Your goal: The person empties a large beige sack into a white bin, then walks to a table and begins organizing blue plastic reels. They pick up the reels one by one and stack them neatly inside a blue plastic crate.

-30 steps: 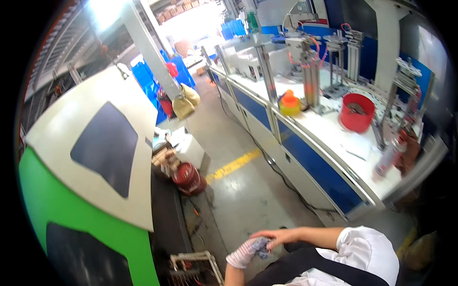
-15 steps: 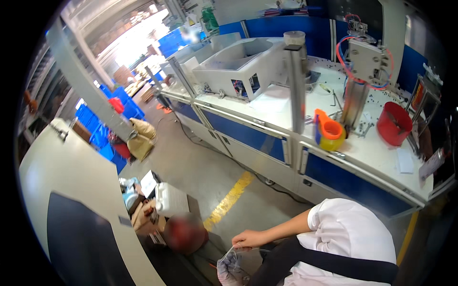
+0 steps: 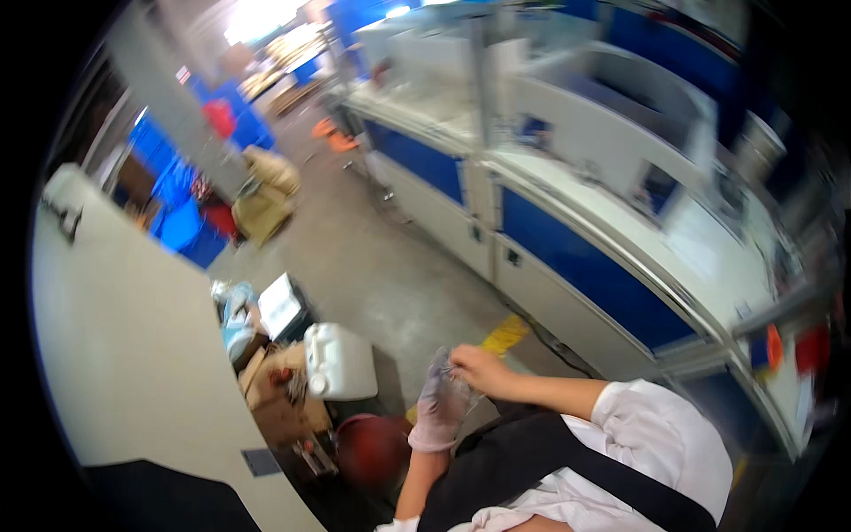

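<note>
Hands [image 3: 437, 412] [image 3: 484, 371] now higher, white jug [image 3: 344, 363] nearer

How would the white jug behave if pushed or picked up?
The jug would probably slide rather than roll, since it looks boxy. Its smooth plastic seems fairly stiff, perhaps slippery. Weight is unclear: any contents are hidden.

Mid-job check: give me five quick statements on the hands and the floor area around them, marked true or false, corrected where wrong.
1. The left hand wears a glove. True.
2. The right hand is gloved too. False: it is bare.
3. The right hand is at the left hand's fingers. True.
4. The white jug is right of the hands. False: it is to their left.
5. The floor stripe is yellow. True.
</note>
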`<action>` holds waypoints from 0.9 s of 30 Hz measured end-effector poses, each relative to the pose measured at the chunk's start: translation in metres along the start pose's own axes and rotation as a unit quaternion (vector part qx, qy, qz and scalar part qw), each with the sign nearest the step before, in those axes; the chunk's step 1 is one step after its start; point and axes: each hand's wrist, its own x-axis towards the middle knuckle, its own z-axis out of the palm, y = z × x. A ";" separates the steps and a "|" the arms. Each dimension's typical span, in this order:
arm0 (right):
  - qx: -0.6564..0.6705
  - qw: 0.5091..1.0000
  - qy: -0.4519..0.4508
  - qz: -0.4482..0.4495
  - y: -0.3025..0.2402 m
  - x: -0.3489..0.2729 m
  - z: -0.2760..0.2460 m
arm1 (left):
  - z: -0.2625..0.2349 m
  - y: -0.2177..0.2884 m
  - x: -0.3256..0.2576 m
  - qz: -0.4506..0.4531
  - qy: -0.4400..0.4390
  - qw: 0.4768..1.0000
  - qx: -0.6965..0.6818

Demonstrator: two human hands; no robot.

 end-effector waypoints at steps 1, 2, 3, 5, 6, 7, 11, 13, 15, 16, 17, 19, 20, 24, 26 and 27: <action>0.005 0.999 0.002 -0.040 0.017 0.036 0.002 | -0.009 0.027 0.029 -0.013 -0.006 1.000 0.018; 0.011 0.999 -0.031 -0.036 0.031 0.075 0.004 | -0.025 0.049 0.053 -0.024 -0.010 0.999 0.034; 0.032 0.998 -0.055 -0.019 0.033 0.112 0.008 | -0.027 0.086 0.066 -0.032 0.009 0.997 0.067; -0.028 0.996 -0.072 -0.046 0.068 0.201 0.020 | -0.042 0.153 0.098 -0.001 0.058 0.990 0.126; -0.065 0.991 -0.094 -0.064 0.065 0.253 0.019 | -0.054 0.185 0.110 0.042 0.100 0.982 0.157; -0.092 0.988 -0.090 -0.084 0.076 0.303 0.018 | -0.054 0.217 0.123 0.053 0.124 0.984 0.120; -0.134 0.975 -0.096 -0.152 0.077 0.514 0.049 | -0.120 0.323 0.126 0.182 0.362 0.911 0.079; -0.148 0.963 -0.159 -0.157 0.072 0.612 0.073 | -0.171 0.357 0.122 0.233 0.447 0.861 0.077; -0.153 0.947 -0.187 -0.211 0.081 0.712 0.107 | -0.208 0.399 0.146 0.268 0.490 0.825 0.088; -0.137 0.946 -0.217 -0.196 0.078 0.752 0.123 | -0.215 0.422 0.167 0.291 0.499 0.810 0.099; -0.123 0.945 -0.244 -0.180 0.074 0.792 0.136 | -0.223 0.445 0.196 0.306 0.486 0.809 0.127; -0.087 0.939 -0.281 -0.176 0.075 0.865 0.174 | -0.225 0.518 0.267 0.291 0.473 0.809 0.192; -0.066 0.936 -0.310 -0.155 0.069 0.902 0.191 | -0.223 0.553 0.310 0.278 0.462 0.818 0.200; -0.002 0.914 -0.398 -0.083 0.072 1.019 0.234 | -0.211 0.680 0.498 0.202 0.318 0.857 0.352; 0.054 0.909 -0.406 -0.081 0.069 1.074 0.255 | -0.198 0.740 0.581 0.182 0.286 0.829 0.444; 0.071 0.903 -0.416 -0.081 0.076 1.100 0.261 | -0.201 0.756 0.623 0.198 0.274 0.834 0.437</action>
